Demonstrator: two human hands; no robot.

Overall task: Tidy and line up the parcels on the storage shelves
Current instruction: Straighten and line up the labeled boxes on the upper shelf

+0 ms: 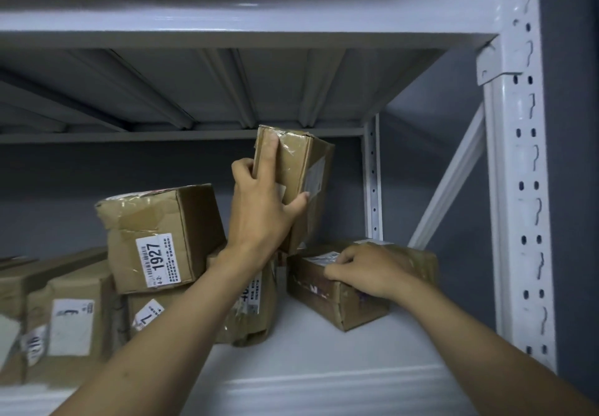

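Observation:
My left hand [262, 208] grips a tall brown cardboard parcel [299, 169], held upright and tilted above the shelf board [324, 367], thumb on its right face and fingers round its left edge. My right hand [366, 269] holds a low brown parcel [343, 305] lying on the shelf at the right, fingers curled over its top near a white label. A dented parcel labelled 1927 [162, 237] sits stacked on other parcels at the left.
Several more labelled parcels [71, 321] crowd the shelf's left side. A white perforated upright [518, 172] and a diagonal brace [450, 176] stand at the right. The upper shelf's underside [227, 85] is close above. Bare shelf board shows in front.

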